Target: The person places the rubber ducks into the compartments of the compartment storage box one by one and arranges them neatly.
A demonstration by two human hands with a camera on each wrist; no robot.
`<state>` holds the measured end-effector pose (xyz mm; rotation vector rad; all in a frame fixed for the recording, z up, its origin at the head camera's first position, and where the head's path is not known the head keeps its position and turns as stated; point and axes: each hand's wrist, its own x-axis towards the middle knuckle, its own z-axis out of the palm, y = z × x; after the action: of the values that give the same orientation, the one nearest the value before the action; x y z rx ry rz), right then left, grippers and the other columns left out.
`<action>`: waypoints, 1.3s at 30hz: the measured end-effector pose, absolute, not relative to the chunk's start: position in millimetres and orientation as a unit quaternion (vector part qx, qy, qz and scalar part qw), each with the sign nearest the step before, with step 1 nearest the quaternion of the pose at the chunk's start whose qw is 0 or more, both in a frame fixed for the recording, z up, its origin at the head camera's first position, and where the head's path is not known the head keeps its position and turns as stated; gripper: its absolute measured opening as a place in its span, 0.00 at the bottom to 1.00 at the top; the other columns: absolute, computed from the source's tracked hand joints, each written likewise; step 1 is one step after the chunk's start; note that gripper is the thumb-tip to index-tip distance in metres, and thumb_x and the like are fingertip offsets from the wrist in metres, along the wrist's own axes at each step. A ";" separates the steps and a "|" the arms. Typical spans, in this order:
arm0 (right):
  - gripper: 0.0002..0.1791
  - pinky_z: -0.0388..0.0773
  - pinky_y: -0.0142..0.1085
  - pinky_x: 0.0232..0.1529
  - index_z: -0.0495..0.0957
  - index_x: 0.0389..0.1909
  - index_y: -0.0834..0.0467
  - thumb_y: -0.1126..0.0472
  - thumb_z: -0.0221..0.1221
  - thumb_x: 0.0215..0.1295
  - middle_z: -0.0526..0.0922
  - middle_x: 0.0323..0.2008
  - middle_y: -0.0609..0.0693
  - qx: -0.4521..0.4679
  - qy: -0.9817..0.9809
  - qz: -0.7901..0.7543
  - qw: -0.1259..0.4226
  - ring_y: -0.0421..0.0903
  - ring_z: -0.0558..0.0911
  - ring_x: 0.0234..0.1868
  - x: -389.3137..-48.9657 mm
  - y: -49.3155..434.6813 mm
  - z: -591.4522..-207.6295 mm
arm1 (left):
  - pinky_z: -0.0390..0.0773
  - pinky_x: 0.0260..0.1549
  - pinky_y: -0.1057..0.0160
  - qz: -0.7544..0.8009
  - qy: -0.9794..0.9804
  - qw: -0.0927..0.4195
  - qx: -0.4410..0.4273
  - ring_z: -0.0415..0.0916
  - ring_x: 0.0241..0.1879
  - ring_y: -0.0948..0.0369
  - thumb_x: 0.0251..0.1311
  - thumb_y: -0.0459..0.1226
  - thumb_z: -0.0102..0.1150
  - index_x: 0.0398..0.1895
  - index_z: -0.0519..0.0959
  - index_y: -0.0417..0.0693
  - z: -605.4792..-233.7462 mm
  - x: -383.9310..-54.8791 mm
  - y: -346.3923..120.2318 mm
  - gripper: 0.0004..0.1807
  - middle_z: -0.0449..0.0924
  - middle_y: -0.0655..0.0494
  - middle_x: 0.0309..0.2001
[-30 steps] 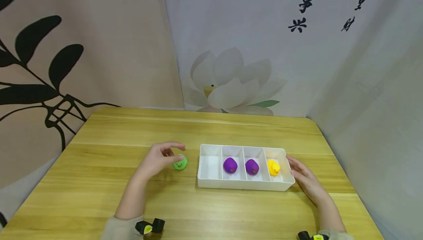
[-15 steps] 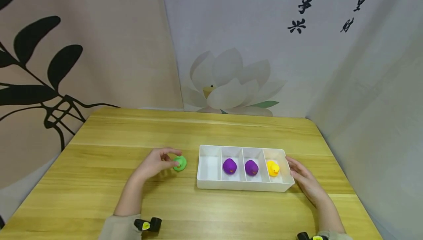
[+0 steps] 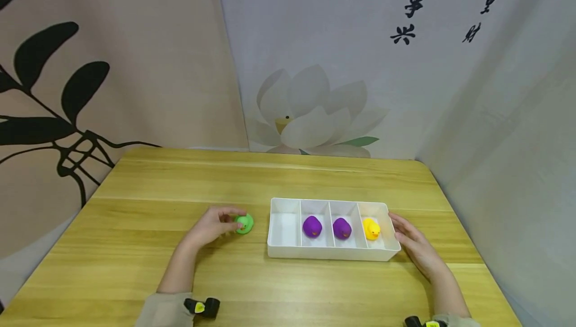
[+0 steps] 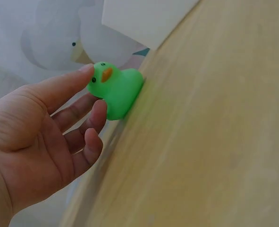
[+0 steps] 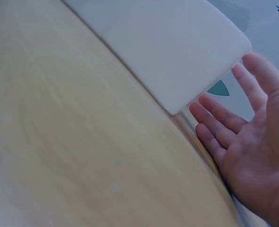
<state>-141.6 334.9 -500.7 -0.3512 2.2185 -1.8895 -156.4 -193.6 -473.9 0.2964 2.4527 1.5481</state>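
Observation:
A green rubber duck [image 4: 122, 92] with an orange beak rests on the table, left of the white divided box [image 3: 333, 253]. My left hand [image 3: 211, 226] pinches its head, thumb on one side and fingers on the other; the left wrist view shows the thumb by the duck's eye. In the box, two compartments hold a purple duck [image 3: 312, 227] and a second purple duck [image 3: 342, 228], and the rightmost holds a yellow duck [image 3: 371, 228]. At the box's right end, my right hand [image 3: 418, 247] touches the wall with relaxed, nearly straight fingers [image 5: 223, 113].
The leftmost compartment [image 3: 285, 224] of the box shows its bare white floor. Beneath everything lies a wooden table [image 3: 252, 292]. Behind it hang cloth backdrops [image 3: 315, 17] printed with a lotus, dark leaves and characters.
My left hand has come down beside the green duck, and its thumb and fingers have closed on the duck's head. My right hand stays at the box's end.

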 end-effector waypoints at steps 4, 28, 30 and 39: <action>0.27 0.65 0.24 0.53 0.53 0.71 0.64 0.64 0.45 0.75 0.67 0.60 0.39 -0.122 0.751 -0.641 0.102 0.31 0.68 0.58 -142.0 334.4 -501.1 | 0.74 0.26 0.62 0.529 0.835 0.119 0.093 0.68 0.33 0.55 0.58 0.39 0.66 0.50 0.81 0.44 -480.3 -157.5 -194.8 0.17 0.76 0.51 0.36; 0.27 0.65 0.23 0.53 0.52 0.71 0.66 0.65 0.43 0.75 0.67 0.59 0.36 -0.133 0.743 -0.647 0.104 0.30 0.68 0.58 -142.6 335.4 -504.7 | 0.76 0.29 0.58 0.538 0.831 0.092 0.106 0.73 0.35 0.54 0.57 0.38 0.67 0.51 0.81 0.43 -469.1 -155.4 -195.9 0.18 0.79 0.50 0.38; 0.27 0.65 0.23 0.53 0.52 0.71 0.65 0.65 0.43 0.75 0.67 0.59 0.36 -0.133 0.742 -0.648 0.105 0.30 0.68 0.58 -142.6 335.8 -504.7 | 0.76 0.29 0.58 0.544 0.828 0.085 0.104 0.73 0.35 0.54 0.57 0.39 0.67 0.50 0.81 0.44 -464.7 -155.4 -195.1 0.18 0.78 0.49 0.37; 0.26 0.66 0.24 0.53 0.54 0.71 0.65 0.65 0.44 0.75 0.69 0.58 0.36 -0.137 0.735 -0.656 0.104 0.31 0.69 0.58 -142.7 336.8 -503.7 | 0.74 0.29 0.63 0.555 0.822 0.053 0.111 0.71 0.34 0.54 0.57 0.38 0.67 0.50 0.82 0.44 -444.9 -153.0 -187.6 0.17 0.77 0.46 0.37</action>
<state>-142.7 336.8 -503.7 -0.4054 2.1670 -1.9343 -153.0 -187.6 -444.9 0.3387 2.4992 1.6879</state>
